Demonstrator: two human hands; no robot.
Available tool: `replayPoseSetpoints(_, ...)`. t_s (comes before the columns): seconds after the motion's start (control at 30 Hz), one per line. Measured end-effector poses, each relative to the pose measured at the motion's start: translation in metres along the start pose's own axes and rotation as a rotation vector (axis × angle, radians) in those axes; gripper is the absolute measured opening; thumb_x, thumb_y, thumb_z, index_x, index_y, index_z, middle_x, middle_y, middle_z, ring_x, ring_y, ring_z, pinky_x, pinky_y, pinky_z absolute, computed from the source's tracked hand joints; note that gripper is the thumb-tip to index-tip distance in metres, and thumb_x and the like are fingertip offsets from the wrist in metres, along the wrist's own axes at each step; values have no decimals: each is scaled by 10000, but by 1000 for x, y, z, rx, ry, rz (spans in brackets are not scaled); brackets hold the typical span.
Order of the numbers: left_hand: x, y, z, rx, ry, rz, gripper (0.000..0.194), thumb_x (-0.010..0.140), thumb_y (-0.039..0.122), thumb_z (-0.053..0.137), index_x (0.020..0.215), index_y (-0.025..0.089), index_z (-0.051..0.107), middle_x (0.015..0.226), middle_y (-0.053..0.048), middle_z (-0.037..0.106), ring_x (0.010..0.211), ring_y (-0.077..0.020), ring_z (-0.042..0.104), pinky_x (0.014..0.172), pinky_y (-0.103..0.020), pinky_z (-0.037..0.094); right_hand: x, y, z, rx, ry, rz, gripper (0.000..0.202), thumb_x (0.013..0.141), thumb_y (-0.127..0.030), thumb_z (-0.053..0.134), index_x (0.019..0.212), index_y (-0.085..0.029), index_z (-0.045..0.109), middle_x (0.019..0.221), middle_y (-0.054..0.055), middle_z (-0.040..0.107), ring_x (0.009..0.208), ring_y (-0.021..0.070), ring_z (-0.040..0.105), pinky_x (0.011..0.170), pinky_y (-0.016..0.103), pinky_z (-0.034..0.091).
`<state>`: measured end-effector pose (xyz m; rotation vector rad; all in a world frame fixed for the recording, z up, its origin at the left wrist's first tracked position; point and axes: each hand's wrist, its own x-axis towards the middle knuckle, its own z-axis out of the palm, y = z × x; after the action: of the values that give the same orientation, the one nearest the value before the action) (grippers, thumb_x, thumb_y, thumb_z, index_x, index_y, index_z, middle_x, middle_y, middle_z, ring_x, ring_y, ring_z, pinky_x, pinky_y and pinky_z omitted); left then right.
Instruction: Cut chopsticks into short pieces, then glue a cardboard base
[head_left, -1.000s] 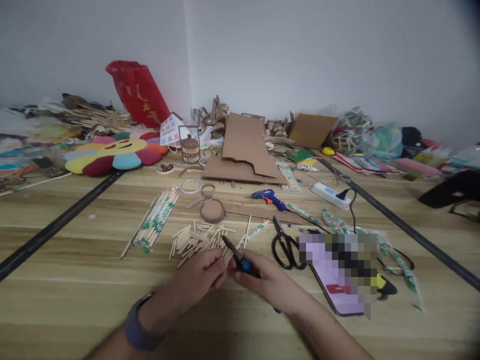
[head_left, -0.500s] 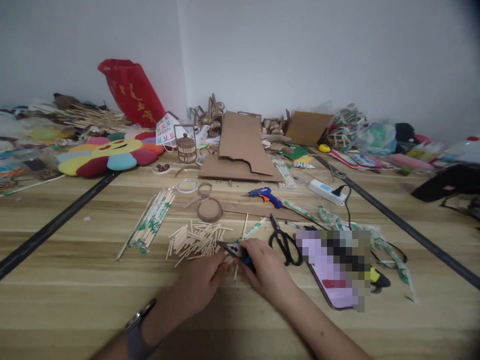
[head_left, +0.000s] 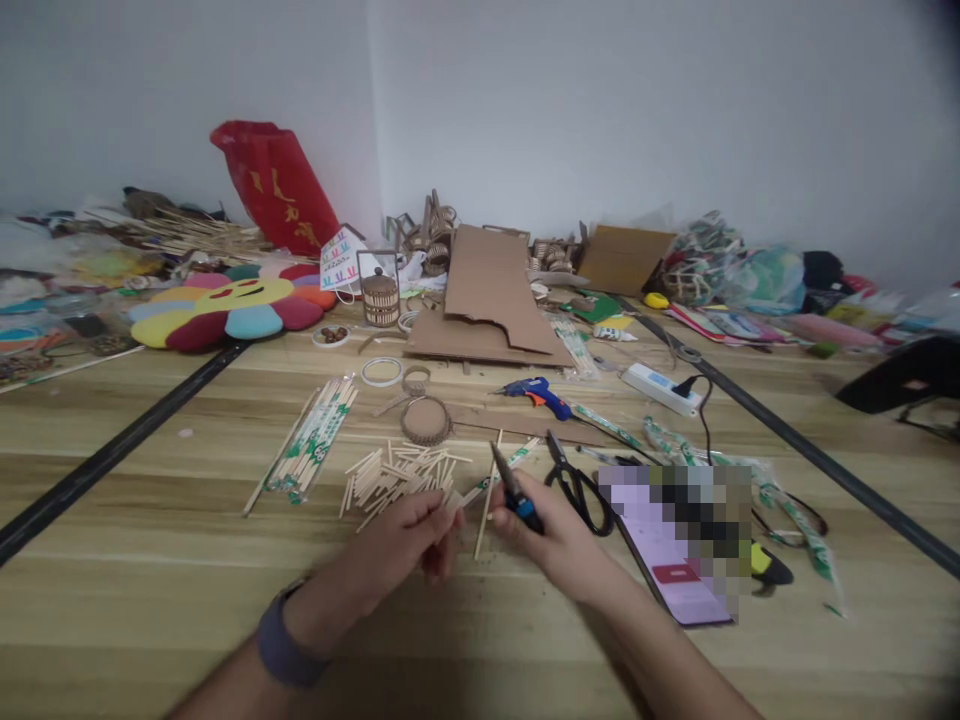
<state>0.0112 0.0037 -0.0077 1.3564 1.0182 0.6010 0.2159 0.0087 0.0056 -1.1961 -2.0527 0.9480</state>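
My right hand [head_left: 551, 530] is wrapped round the blue-handled pliers [head_left: 517, 492], whose jaws point up and to the left. My left hand [head_left: 416, 540] is closed in a pinch just in front of a pile of short wooden sticks [head_left: 401, 475]; what its fingertips hold is too small to make out. Between the hands a longer stick [head_left: 480, 535] lies on the table. Black scissors [head_left: 574, 485] rest just beyond my right hand. Behind the pile lies a round cardboard piece [head_left: 425, 420] with a ribbed edge.
Packaged sticks [head_left: 315, 435] lie left of the pile. A blue glue gun [head_left: 540, 393], a power strip [head_left: 660, 388] and a phone [head_left: 675, 560] are to the right. Cardboard sheets [head_left: 487, 290], a flower cushion [head_left: 240, 300] and a small lidded basket [head_left: 380, 300] stand farther back.
My hands have moved apart. The pliers have come away from my left fingers and turned upward in my right hand. The whole view has shifted slightly.
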Motion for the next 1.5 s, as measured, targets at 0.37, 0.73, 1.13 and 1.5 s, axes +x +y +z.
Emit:
replayPoseSetpoints(0.37, 6, -8, 18, -212, -24, -113, 359, 716, 524, 642, 689, 166, 621, 615, -12, 661, 566, -161, 594, 581, -282, 445, -5, -3, 12, -297, -166, -6, 205, 810, -124, 597, 1005, -179, 569, 976, 89, 677, 906, 250, 626, 748, 312, 442)
replayPoseSetpoints(0.73, 9, -9, 15, -398, 37, -35, 361, 692, 517, 720, 728, 171, 625, 675, 8, 646, 664, -160, 583, 628, -252, 425, -4, 2, 30, -101, 50, 8, 543, 682, -105, 769, 1164, -200, 536, 1152, 81, 665, 1056, 240, 612, 893, 344, 456)
replayPoseSetpoints(1.13, 9, -6, -1, -34, 172, -18, 365, 835, 545, 505, 782, 190, 572, 775, -39, 694, 723, -207, 645, 661, -294, 459, 4, 3, 21, -207, 154, 170, 221, 806, -225, 649, 1011, -195, 572, 955, 66, 699, 887, 231, 644, 742, 293, 444)
replayPoseSetpoints(1.5, 6, 6, -14, 1025, 505, -55, 319, 972, 300, 293, 922, 214, 597, 849, -95, 733, 830, -263, 684, 675, -317, 433, 23, -1, 23, -646, 8, 406, 386, 848, -266, 531, 1230, -226, 504, 968, 100, 743, 872, 266, 693, 615, 277, 350)
